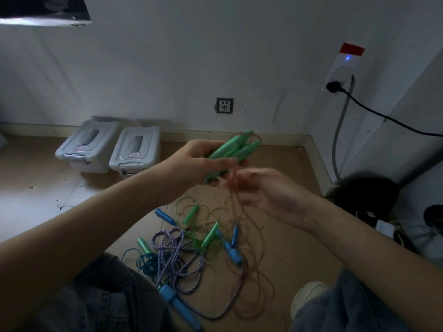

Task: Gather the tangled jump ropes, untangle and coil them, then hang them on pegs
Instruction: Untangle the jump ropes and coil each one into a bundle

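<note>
Nearest the viewer, the tangled jump ropes (191,248) lie on the cardboard floor covering (275,236) between the person's knees: a purple-and-white braided cord, blue handles, green handles and thin cords. Above this pile, the left hand (199,164) curls its fingers round a pair of green handles (232,152). Just right of them, the right hand (266,190), fingers loosely extended and blurred, has the reddish cord (236,185) running across it; whether it pinches the cord cannot be told. Beyond the pile, two grey lidded storage boxes (107,147) stand against the wall (191,56); their red labels are unreadable.
</note>
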